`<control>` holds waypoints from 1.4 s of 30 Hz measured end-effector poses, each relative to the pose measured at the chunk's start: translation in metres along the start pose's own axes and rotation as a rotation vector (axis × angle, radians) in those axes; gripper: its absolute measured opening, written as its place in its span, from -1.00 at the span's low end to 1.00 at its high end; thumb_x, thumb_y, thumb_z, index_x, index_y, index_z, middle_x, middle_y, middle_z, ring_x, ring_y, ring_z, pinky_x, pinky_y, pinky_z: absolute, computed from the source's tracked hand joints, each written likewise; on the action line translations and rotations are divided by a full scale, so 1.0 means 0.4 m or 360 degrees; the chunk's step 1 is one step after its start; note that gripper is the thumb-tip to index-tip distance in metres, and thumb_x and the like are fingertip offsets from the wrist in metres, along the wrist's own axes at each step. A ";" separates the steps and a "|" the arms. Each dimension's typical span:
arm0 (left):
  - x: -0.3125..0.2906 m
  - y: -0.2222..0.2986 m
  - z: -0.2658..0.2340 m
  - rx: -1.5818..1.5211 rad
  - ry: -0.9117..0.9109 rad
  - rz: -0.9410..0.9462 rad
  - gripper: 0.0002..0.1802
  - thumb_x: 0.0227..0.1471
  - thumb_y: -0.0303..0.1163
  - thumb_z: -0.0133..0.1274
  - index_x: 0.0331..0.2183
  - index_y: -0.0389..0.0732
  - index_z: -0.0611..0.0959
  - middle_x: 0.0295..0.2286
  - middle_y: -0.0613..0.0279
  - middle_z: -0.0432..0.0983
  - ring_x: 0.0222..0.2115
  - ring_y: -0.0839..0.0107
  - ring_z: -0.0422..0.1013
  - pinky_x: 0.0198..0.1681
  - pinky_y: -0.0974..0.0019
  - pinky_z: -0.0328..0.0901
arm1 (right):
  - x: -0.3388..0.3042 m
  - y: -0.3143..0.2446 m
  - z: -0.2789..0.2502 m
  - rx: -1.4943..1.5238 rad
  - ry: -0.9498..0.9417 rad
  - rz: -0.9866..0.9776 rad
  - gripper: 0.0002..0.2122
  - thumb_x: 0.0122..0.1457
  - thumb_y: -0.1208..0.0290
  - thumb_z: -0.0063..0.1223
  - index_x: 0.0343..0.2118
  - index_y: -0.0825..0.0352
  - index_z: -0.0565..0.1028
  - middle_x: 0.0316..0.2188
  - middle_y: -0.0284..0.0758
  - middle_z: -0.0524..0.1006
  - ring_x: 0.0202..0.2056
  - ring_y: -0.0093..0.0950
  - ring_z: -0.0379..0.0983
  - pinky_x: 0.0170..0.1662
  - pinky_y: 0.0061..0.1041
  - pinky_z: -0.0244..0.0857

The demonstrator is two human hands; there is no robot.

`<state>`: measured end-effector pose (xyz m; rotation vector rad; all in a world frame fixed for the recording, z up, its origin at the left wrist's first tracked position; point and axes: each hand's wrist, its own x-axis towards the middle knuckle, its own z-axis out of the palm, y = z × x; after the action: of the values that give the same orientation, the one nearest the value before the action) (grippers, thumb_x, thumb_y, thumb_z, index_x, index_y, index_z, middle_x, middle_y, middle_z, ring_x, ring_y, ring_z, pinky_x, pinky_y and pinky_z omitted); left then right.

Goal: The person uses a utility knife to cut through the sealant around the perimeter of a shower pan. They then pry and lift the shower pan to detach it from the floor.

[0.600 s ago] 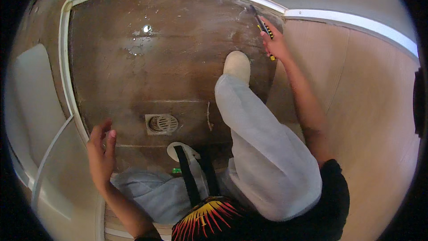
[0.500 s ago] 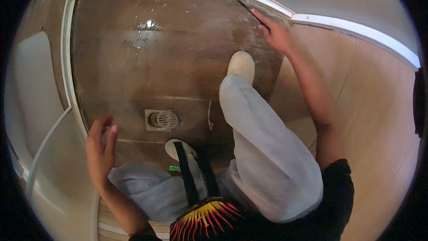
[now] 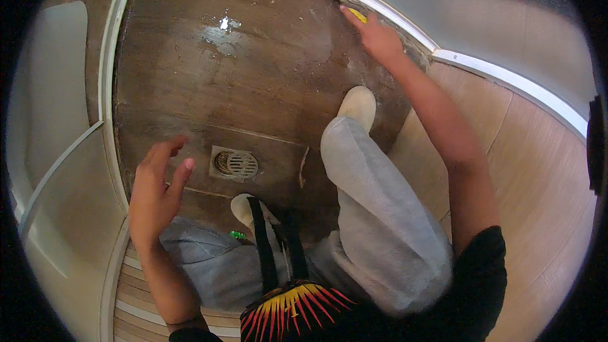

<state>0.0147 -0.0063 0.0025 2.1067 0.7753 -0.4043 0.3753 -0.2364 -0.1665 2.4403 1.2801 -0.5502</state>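
My right hand reaches far forward and grips a small yellow-handled tool, its tip pressed where the dark brown shower floor meets the white curved frame. My left hand hovers with fingers spread above the floor's left side, holding nothing, close to the metal floor drain. My grey-trousered right leg stretches out with a pale slipper planted on the floor.
A white curved rail borders the floor on the left, with a glass panel beside it. Light wood-look flooring lies to the right. Debris specks and a wet shiny patch mark the far floor.
My right hand has slid left along the curved frame with the tool. The view has tilted closer to the floor; my left hand stays raised with spread fingers.
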 end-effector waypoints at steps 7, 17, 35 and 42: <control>0.022 0.017 0.003 -0.0018 -0.0041 0.0005 -0.65 0.04 -0.35 0.04 -0.15 -0.35 0.49 -0.26 -0.10 0.47 -0.21 0.03 0.41 -0.13 0.18 0.27 | 0.021 -0.004 -0.045 0.0101 0.0079 -0.0065 -0.43 0.18 0.40 -0.21 0.22 -0.26 0.00 -0.47 -0.09 0.44 -0.50 -0.12 0.47 -0.47 -0.15 0.38; 0.039 0.038 0.009 0.0013 -0.0062 0.0022 -0.65 0.04 -0.34 0.05 -0.12 -0.28 0.51 -0.24 0.03 0.50 -0.17 0.19 0.42 -0.07 0.23 0.26 | 0.089 0.041 -0.092 0.0007 -0.0019 -0.0098 -0.49 0.20 0.38 -0.22 0.18 -0.29 0.10 -0.40 -0.09 0.51 -0.39 -0.11 0.49 -0.34 -0.14 0.39; 0.014 0.017 0.003 -0.0002 -0.0033 -0.0055 -0.64 0.05 -0.38 0.03 -0.10 -0.33 0.48 -0.22 0.04 0.49 -0.16 0.21 0.42 -0.04 0.26 0.26 | 0.073 0.124 -0.058 0.0612 -0.0009 -0.0319 -0.52 0.21 0.38 -0.16 0.17 -0.24 0.17 -0.50 -0.12 0.51 -0.48 -0.23 0.49 -0.40 -0.20 0.38; -0.002 0.015 -0.006 -0.0022 0.0092 -0.0008 -0.66 0.02 -0.39 0.05 -0.14 -0.32 0.50 -0.26 -0.05 0.49 -0.21 0.10 0.42 -0.12 0.20 0.27 | -0.101 0.036 0.072 0.2436 -0.0152 0.0571 -0.50 0.22 0.39 -0.10 0.21 -0.12 0.14 -0.54 -0.34 0.42 -0.62 -0.50 0.44 -0.66 -0.52 0.34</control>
<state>0.0182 -0.0075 0.0080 2.1120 0.8148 -0.3415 0.3607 -0.2860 -0.1707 3.4659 0.1715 -2.0196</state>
